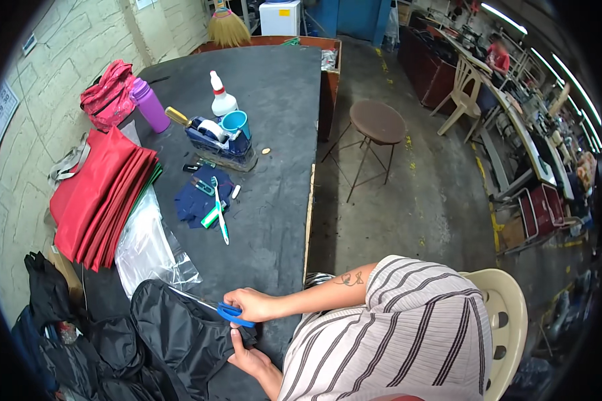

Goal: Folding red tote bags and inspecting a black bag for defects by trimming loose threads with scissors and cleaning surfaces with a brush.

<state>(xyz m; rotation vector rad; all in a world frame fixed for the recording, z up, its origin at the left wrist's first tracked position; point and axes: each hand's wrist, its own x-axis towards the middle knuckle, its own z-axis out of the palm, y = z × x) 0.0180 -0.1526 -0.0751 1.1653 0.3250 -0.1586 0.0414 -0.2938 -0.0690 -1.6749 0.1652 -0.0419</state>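
The dark counter (274, 87) has a pale, worn edge. Directly on it are a pink bag (109, 97), purple bottle (151, 107), white spray bottle (224, 104), tape dispenser (226, 158), stacked red bags (90, 190), clear plastic sheeting (144, 242), navy cloth (187, 208), a small beige piece (266, 151) and, nearest, black fabric (174, 327).

On my feed, the scissors (233, 313) show smooth blue plastic handles; the black cloth (177, 334) has a soft sheen. I see glossy clear plastic sheeting (147, 237), smooth red fabric (90, 194), a matt, scuffed counter (274, 100) and rough block wall (80, 73).
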